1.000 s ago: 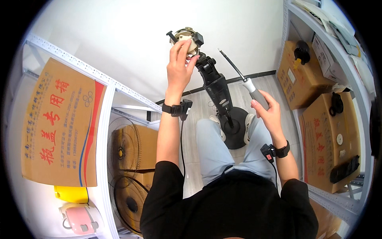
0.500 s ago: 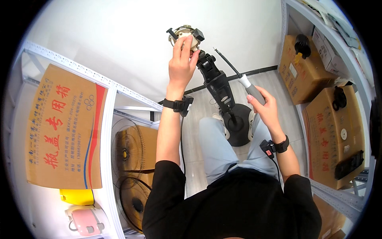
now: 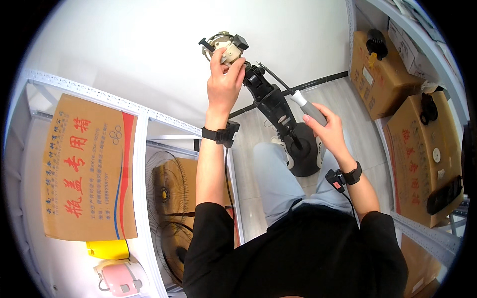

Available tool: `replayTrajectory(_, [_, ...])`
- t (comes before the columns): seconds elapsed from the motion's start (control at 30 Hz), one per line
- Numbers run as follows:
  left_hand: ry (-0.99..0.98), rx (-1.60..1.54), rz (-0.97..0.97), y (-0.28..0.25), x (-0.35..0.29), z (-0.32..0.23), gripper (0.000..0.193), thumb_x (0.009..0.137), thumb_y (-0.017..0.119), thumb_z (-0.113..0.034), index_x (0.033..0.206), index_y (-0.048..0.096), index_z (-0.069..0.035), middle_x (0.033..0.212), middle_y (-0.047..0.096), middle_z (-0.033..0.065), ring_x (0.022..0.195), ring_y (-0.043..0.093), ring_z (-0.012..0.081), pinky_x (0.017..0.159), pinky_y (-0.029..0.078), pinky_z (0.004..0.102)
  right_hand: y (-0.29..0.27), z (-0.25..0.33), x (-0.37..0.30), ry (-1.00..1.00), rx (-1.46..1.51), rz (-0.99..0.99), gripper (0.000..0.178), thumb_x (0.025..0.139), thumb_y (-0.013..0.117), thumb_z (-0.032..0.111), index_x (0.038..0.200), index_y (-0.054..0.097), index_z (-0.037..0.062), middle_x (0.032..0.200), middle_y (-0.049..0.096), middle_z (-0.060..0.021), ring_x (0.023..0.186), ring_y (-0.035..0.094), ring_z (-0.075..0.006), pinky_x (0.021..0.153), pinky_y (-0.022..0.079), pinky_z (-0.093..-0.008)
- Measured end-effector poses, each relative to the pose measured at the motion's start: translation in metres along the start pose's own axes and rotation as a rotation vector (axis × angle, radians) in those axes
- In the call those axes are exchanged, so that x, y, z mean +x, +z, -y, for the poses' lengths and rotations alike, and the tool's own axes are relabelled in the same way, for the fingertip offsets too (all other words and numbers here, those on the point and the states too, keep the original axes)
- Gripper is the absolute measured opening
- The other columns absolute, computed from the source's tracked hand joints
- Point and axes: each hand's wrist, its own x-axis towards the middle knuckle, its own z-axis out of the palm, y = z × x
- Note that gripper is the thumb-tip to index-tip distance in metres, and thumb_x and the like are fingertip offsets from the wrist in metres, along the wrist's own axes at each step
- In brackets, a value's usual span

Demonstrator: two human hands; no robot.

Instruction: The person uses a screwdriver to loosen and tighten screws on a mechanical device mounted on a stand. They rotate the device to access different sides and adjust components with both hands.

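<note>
The work in hand looks like a fan being taken apart or put together at its head. The left hand is raised and clenched round the bare motor at the top of the black stand, fingers wrapped over the housing, steadying it; the shaft stub sticks out just beyond the fingertips, on their far left. The right hand grips a screwdriver by its grey-and-white handle, the thin blade running up and away from the knuckles toward the neck of the stand, just under the left hand. The tip seems to lie at or near the joint below the motor, but I cannot tell whether it sits in a screw.

By my reckoning the step is working a fastening at the neck. The next move calls for the tip to be seated squarely and the motor held firm against the turn, or the blade may slip.

The stand's round base rests on the floor below the right wrist, between the person's feet. Left of the left forearm, wire fan guards lean on a shelf; cardboard boxes stand right of the right hand.
</note>
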Motion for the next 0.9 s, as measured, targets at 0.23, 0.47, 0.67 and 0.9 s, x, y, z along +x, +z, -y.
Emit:
replayTrajectory(0.23, [-0.026, -0.005, 0.028, -0.001, 0.006, -0.010, 0.030, 0.078, 0.077, -0.002, 0.106, 0.071, -0.013, 0.130, 0.051, 0.0092, 0.074, 0.068, 0.0137, 0.065, 0.057, 0.0284, -0.002, -0.004, 0.003, 0.029, 0.035, -0.019, 0.038, 0.086, 0.077, 0.025, 0.116, 0.068, 0.0036, 0.078, 0.063, 0.0021, 0.059, 0.053, -0.0043, 0.052, 0.043, -0.0219])
replayTrajectory(0.47, [-0.112, -0.124, -0.007, 0.019, 0.017, -0.017, 0.036, 0.080, 0.076, 0.000, 0.113, 0.066, -0.011, 0.129, 0.052, 0.0104, 0.081, 0.070, 0.0182, 0.068, 0.062, 0.0277, -0.005, -0.005, 0.002, 0.029, 0.041, -0.030, 0.036, 0.087, 0.076, 0.023, 0.115, 0.067, 0.0027, 0.076, 0.062, 0.0023, 0.057, 0.052, -0.0036, 0.050, 0.040, -0.0210])
replayTrajectory(0.67, [-0.169, -0.047, -0.010, 0.030, 0.025, -0.025, 0.034, 0.080, 0.077, -0.006, 0.111, 0.063, -0.010, 0.128, 0.053, 0.0095, 0.075, 0.070, 0.0157, 0.063, 0.060, 0.0272, -0.016, -0.013, 0.003, 0.027, 0.064, -0.070, 0.036, 0.087, 0.076, 0.024, 0.115, 0.067, 0.0033, 0.074, 0.061, 0.0028, 0.057, 0.052, -0.0036, 0.050, 0.041, -0.0215])
replayTrajectory(0.9, [-0.099, 0.208, -0.053, 0.035, 0.025, -0.022, 0.040, 0.074, 0.082, -0.018, 0.110, 0.065, -0.016, 0.124, 0.060, 0.0042, 0.083, 0.069, 0.0211, 0.064, 0.057, 0.0335, -0.024, -0.015, 0.002, 0.024, 0.055, -0.072, 0.036, 0.086, 0.077, 0.025, 0.114, 0.068, 0.0038, 0.072, 0.060, 0.0034, 0.057, 0.053, -0.0041, 0.051, 0.042, -0.0218])
